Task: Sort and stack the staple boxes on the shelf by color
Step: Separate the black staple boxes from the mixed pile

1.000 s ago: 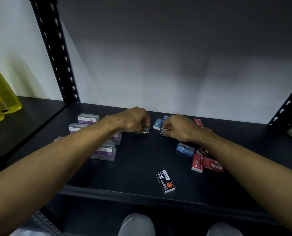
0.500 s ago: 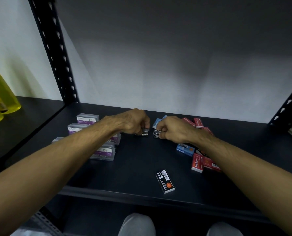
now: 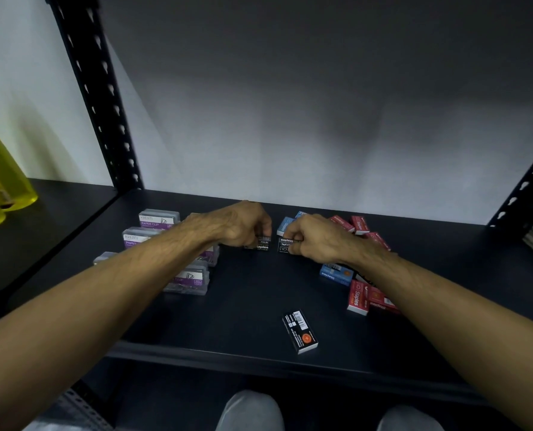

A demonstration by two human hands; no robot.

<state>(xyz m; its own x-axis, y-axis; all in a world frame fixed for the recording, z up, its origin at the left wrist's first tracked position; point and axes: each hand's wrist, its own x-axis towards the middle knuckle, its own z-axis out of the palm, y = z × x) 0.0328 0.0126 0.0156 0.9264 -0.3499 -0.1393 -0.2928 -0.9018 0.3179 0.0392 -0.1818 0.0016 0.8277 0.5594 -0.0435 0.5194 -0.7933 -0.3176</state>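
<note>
Black staple boxes: left hand (image 3: 243, 223) is pinching one (image 3: 262, 243), right hand (image 3: 313, 237) pinching another (image 3: 284, 245), both sitting mid-shelf (image 3: 246, 309), just behind the lone barcode-up black box (image 3: 300, 335).

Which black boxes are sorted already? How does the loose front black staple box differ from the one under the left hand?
The loose black staple box lies alone, untouched, barcode up, near the shelf's front edge. The black box gripped by the left hand sits farther back, "Staples" lettering showing. Both are small black cardboard boxes.
</note>
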